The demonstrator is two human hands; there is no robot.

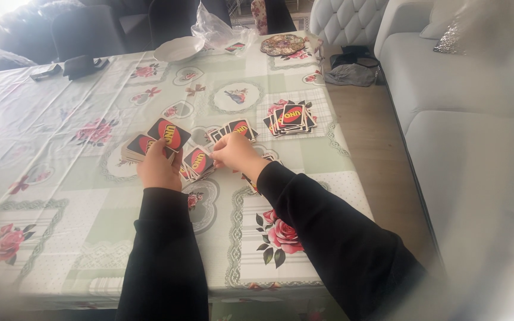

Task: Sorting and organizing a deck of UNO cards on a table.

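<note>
My left hand (157, 168) holds a card (169, 134) with a black back and red oval, tilted up over a small stack of cards (135, 145) on the table. My right hand (235, 153) pinches at loose cards (239, 127) spread face down just beyond it. More cards (197, 161) lie between the two hands. A separate untidy pile of cards (291, 117) sits further right on the flowered tablecloth (60, 178). Both arms wear black sleeves.
A white bowl (178, 49), a clear plastic bag (216, 28) and a patterned plate (282, 44) stand at the far edge. Dark objects (81, 65) lie at the far left. A grey sofa (465, 119) runs along the right; dark chairs stand behind the table.
</note>
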